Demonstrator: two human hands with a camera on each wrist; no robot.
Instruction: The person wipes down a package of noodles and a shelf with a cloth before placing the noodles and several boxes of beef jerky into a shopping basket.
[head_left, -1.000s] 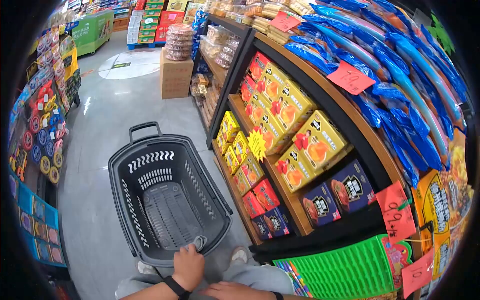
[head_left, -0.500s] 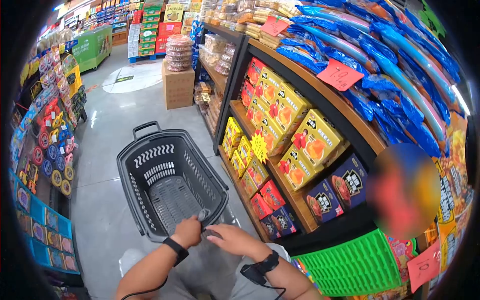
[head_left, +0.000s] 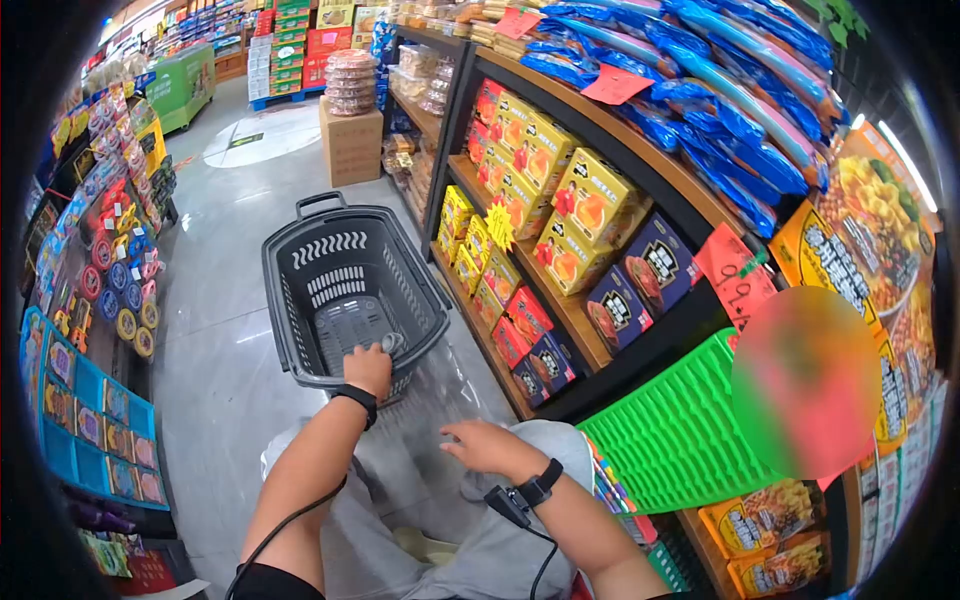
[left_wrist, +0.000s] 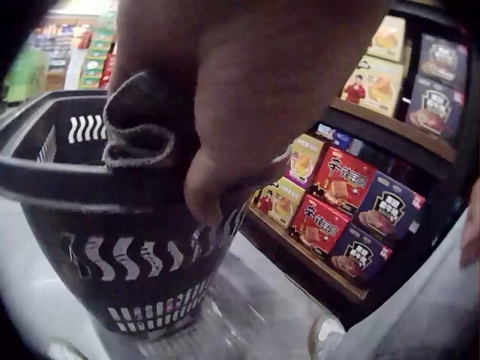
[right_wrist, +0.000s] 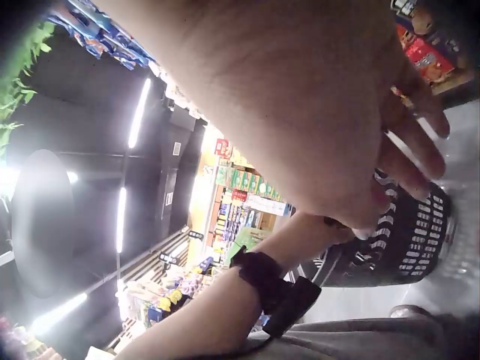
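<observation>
- your left hand (head_left: pixel 368 368) grips the near rim of the black basket (head_left: pixel 335 262), which stands on the floor beside the shelf of yellow boxes (head_left: pixel 590 200).
- your right hand (head_left: pixel 482 447) hovers loose-fingered over your lap, holding nothing (hands apart).
- judged: basket empty, nothing loaded yet.

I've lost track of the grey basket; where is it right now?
Head view: the basket stands on the floor left of the snack shelves, the left hand gripping its near rim.
</observation>
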